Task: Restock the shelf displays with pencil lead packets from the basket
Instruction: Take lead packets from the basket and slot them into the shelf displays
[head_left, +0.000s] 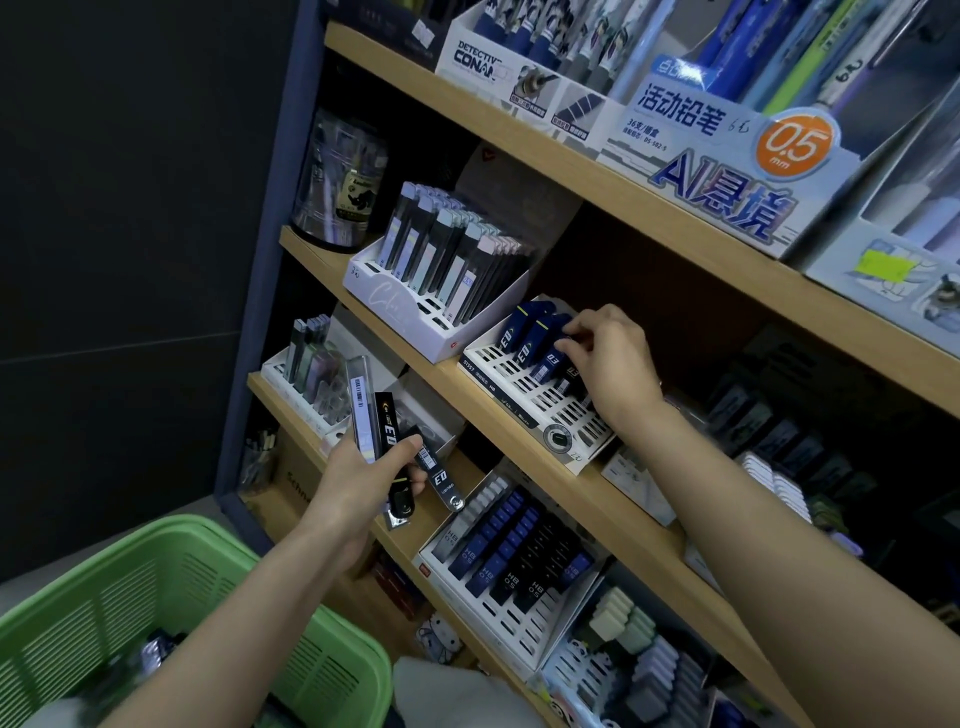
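Pencil lead packets (387, 434) are fanned out in the left hand, and more stand up in a tray on the shelf. Starting big: the wooden shelf unit (571, 171) fills the right side, its boards running from near right to far left. Near left, low down, sits the green basket (156, 582), with something dark in its bottom, too blurred to name. On the middle shelf a white slotted tray (524, 395) sits tilted, grid showing, with a few dark blue packets (524, 332) standing at its far end. Left of it, another white display (415, 312) carries tall grey packets. One shelf below, a third tray (498, 618) holds blue and black HB packets. Now the hands! The right hand (608, 358) is over the slotted tray, its grip pinched, fingertips on the top of one dark packet (563, 345) just beside the standing ones. The left hand (358, 483) is lower, between basket and shelf, grip closed round several packets: one pale, the others black and marked E0, splayed apart.
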